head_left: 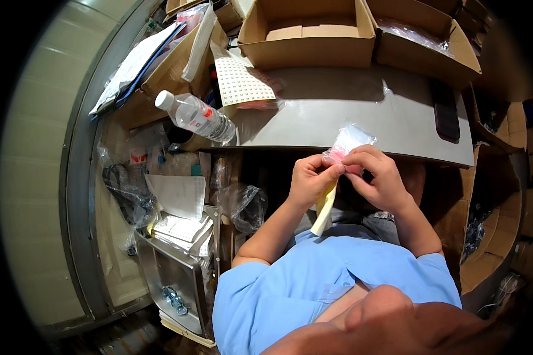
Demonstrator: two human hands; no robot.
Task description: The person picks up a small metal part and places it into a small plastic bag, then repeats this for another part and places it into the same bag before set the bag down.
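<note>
Close together over my lap, just off the near edge of the grey table (314, 127), my two hands meet at a small clear plastic bag (350, 139) with a pinkish-red band along its near end. My left hand (314, 180) is closed, thumb against fingers, and a yellow strip (324, 212) hangs down from it. On the other side, my right hand (378, 171) pinches the bag's pinkish end between thumb and fingers. Fingertips from both hands touch there, so the exact grip is partly hidden. Whatever lies inside the bag is too small to tell.
A clear bottle (198, 117) stands at the table's left, beside a sheet of small labels (243, 80). Cardboard boxes (308, 50) line the back. A dark phone (444, 112) lies at right. Lower left, a metal tray (160, 266) holds shiny metal parts (175, 300).
</note>
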